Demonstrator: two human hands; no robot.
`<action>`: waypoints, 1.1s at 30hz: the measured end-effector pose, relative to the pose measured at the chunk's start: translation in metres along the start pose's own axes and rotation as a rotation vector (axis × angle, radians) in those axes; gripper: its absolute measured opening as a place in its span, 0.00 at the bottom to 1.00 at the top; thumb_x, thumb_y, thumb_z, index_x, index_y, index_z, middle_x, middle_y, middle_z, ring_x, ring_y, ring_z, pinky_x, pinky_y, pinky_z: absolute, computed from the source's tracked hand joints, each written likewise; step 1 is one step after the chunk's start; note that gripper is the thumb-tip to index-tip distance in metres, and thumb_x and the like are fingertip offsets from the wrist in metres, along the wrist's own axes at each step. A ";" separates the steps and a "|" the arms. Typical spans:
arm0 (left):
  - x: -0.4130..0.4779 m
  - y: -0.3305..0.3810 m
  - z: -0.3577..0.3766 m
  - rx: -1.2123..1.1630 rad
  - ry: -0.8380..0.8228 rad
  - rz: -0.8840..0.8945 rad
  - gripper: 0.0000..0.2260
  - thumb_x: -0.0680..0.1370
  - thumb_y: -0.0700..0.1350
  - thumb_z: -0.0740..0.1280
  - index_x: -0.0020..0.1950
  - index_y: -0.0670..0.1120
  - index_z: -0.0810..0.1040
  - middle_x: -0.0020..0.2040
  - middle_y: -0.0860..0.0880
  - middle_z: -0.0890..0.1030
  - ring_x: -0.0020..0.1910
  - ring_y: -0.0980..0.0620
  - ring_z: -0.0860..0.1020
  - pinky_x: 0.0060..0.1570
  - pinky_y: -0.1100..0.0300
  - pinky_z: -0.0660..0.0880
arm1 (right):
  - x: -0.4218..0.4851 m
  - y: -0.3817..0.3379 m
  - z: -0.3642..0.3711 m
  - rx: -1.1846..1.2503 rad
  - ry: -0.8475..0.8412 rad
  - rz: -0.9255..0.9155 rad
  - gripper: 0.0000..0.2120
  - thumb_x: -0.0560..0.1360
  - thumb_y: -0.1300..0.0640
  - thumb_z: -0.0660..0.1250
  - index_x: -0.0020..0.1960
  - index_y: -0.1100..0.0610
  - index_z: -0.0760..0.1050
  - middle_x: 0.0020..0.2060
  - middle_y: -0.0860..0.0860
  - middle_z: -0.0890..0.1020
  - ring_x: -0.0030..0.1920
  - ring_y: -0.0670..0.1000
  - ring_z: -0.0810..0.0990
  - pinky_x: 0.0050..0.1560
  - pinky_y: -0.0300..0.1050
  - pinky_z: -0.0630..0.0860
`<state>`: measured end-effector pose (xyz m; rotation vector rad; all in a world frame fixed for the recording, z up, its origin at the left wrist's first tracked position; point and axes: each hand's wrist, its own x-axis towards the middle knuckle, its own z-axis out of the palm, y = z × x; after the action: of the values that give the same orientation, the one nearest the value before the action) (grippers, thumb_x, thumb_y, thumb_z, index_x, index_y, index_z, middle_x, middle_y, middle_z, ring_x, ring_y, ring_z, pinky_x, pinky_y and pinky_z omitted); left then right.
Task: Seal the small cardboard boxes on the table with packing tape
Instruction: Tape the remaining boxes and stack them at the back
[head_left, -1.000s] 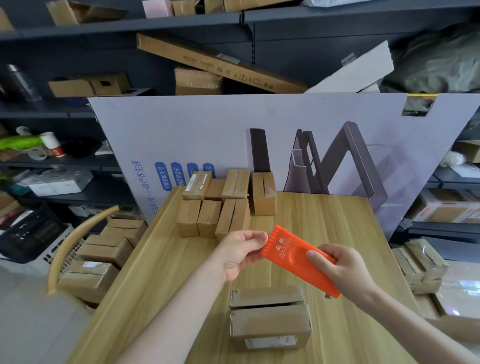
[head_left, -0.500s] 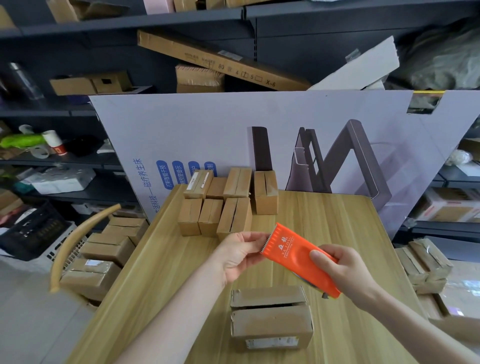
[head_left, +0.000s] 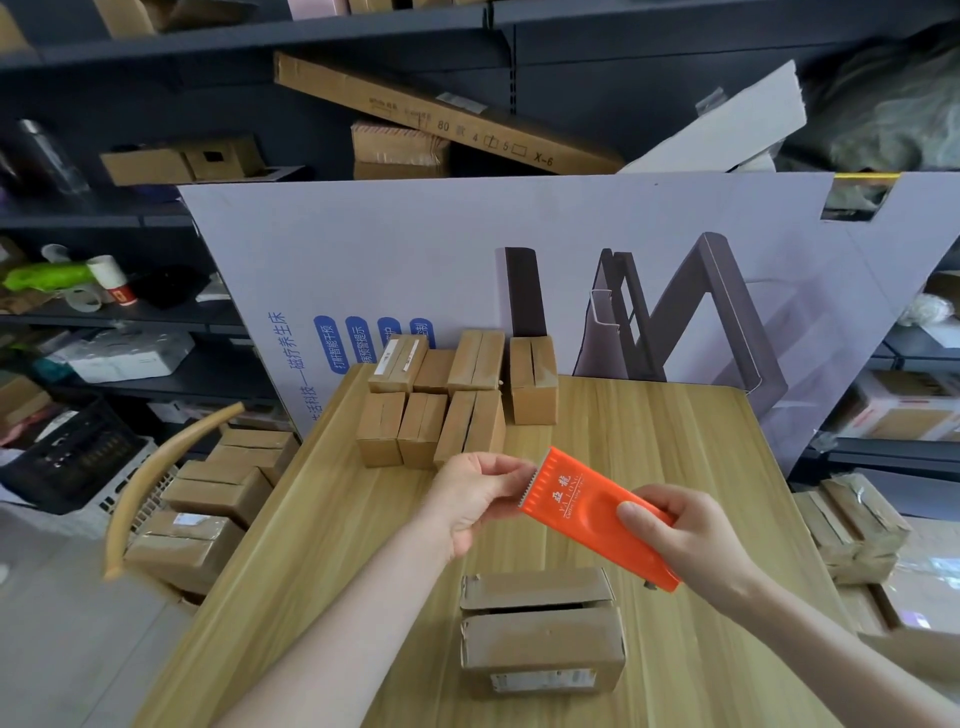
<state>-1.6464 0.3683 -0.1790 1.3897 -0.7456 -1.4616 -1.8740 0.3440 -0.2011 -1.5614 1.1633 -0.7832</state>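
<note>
Grips the lower end of an orange tape dispenser (head_left: 587, 506) in the right hand (head_left: 691, 540), thumb pressed flat on its top face, the other fingers curled round underneath. Holds it in the air, tilted, with the toothed end up and to the left. Pinches that toothed end with the left hand (head_left: 478, 493), fingers curled in against the thumb; cannot tell whether any tape sits between the fingertips. Holds both hands above the bench (head_left: 675, 441), apart from each other and joined only by the dispenser.

Directly below the dispenser, on the near part of the light wooden bench: a small cardboard box (head_left: 540, 639), top flaps folded down with a dark seam between them and a white label on the near side face.

At the far end of the bench, well apart from that box: a cluster of small cardboard boxes (head_left: 447, 400), packed side by side in two rows.

Behind them, upright at the far edge: a large pale printed board (head_left: 363, 260) with blue lettering and a picture of dark furniture parts. Beyond that, dark shelving (head_left: 311, 36) loaded with long cartons and loose clutter.

Left of the bench: a curved wooden chair back (head_left: 156, 478) and more brown boxes (head_left: 208, 499) stacked just past it. Low on the right: a stack of wrapped parcels (head_left: 852, 525).
</note>
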 end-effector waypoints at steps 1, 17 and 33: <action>0.000 -0.001 0.001 0.067 0.065 0.043 0.07 0.68 0.41 0.75 0.44 0.41 0.82 0.41 0.44 0.85 0.39 0.51 0.84 0.41 0.57 0.81 | 0.000 0.001 0.001 -0.034 0.014 -0.015 0.24 0.64 0.40 0.70 0.39 0.63 0.80 0.27 0.61 0.77 0.26 0.55 0.77 0.24 0.59 0.75; 0.011 -0.008 -0.007 0.377 0.405 0.168 0.09 0.72 0.34 0.73 0.35 0.46 0.83 0.34 0.49 0.84 0.34 0.51 0.82 0.33 0.63 0.77 | 0.009 -0.016 0.004 -0.403 -0.003 -0.026 0.11 0.72 0.44 0.71 0.34 0.48 0.79 0.27 0.42 0.80 0.25 0.46 0.78 0.23 0.45 0.76; -0.003 -0.103 -0.083 0.288 0.652 -0.131 0.02 0.71 0.36 0.74 0.40 0.42 0.83 0.36 0.47 0.84 0.31 0.52 0.78 0.35 0.62 0.76 | 0.020 0.055 -0.067 -0.738 -0.214 0.224 0.14 0.71 0.44 0.72 0.35 0.53 0.81 0.26 0.46 0.79 0.26 0.43 0.77 0.23 0.37 0.70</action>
<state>-1.5886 0.4230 -0.2849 2.0233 -0.4539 -0.9142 -1.9442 0.3007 -0.2350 -1.9903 1.5231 -0.0102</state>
